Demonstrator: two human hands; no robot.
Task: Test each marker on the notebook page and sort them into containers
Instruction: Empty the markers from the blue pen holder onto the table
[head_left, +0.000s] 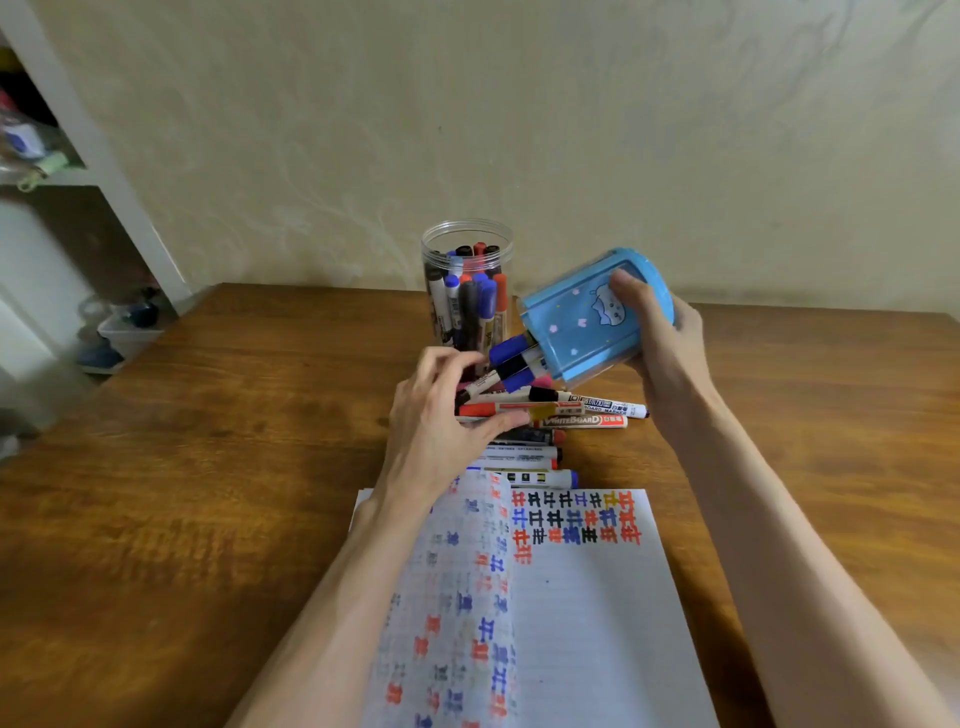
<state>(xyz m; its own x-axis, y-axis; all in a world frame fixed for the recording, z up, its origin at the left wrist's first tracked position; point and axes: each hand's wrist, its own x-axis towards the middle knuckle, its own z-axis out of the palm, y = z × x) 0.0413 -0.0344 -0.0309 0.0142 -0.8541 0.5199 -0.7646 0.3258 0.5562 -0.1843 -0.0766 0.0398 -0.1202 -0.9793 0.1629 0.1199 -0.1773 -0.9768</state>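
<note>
My right hand (657, 332) grips a blue pen holder (576, 317) with a cartoon print, tipped on its side with its mouth toward the left. Blue and black capped markers (511, 358) stick out of the mouth. Below it lies a pile of whiteboard markers (571, 413) on the table. My left hand (441, 415) rests on the pile's left end, fingers curled over several markers. An open notebook (587, 597) lies in front, its right page showing rows of red, blue, black and orange test marks. A clear jar (467, 286) stands behind, holding several markers.
The wooden table (208, 467) stands against a pale wall. A white shelf unit (104, 156) with clutter is at the far left. The notebook's left page (457, 597) is curled up, with coloured marks showing through.
</note>
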